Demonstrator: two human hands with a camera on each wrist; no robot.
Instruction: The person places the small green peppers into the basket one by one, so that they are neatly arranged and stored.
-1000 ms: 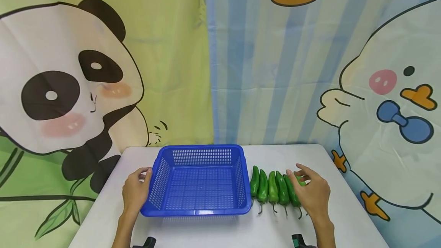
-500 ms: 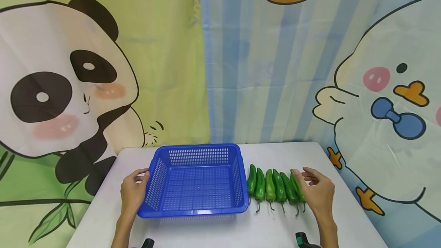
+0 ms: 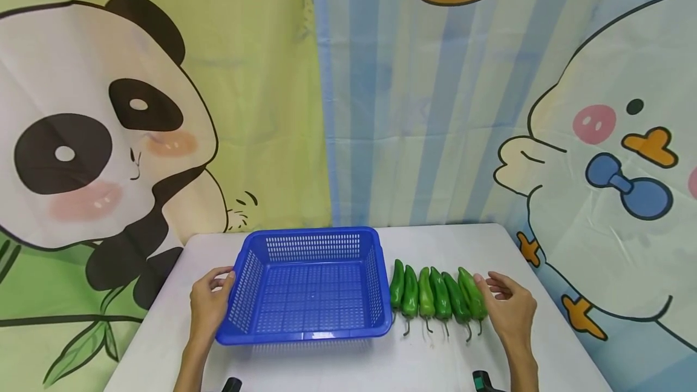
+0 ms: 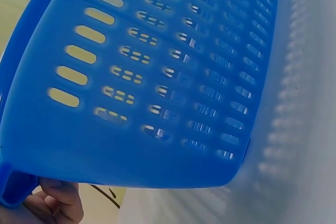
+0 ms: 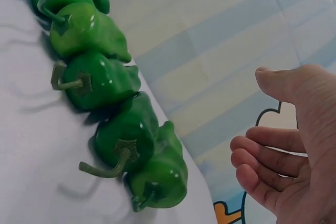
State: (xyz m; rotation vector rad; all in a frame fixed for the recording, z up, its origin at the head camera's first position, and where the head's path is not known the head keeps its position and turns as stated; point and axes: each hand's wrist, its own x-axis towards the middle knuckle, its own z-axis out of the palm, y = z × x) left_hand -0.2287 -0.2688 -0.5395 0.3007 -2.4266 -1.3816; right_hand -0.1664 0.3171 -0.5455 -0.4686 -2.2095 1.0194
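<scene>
A blue plastic basket [image 3: 313, 336] with slotted walls stands on the white table. Just outside its left rim is my left hand [image 3: 209, 301], fingers loosely bent and fingertips right at the rim. The left wrist view has those fingers [image 4: 65, 200] partly hidden behind the corner of the basket wall [image 4: 105, 156]. Several green chili peppers [image 3: 442, 298] lie side by side in a row right of the basket, stems toward me. My right hand [image 3: 512, 307] is beside the rightmost pepper [image 3: 472, 295]. In the right wrist view its thumb and fingers are apart, with nothing between them.
A white table [image 3: 430, 362] carries everything, its back edge against a printed curtain [image 3: 392, 107]. Dark device parts [image 3: 481, 380] are at my wrists, low in the head view. The basket's right rim is close to the leftmost pepper [image 3: 397, 286].
My right hand has let go of the rightmost pepper and drawn away to the right, leaving it lying in the row. My left hand stays at the basket's rim. The head view has shifted slightly.
</scene>
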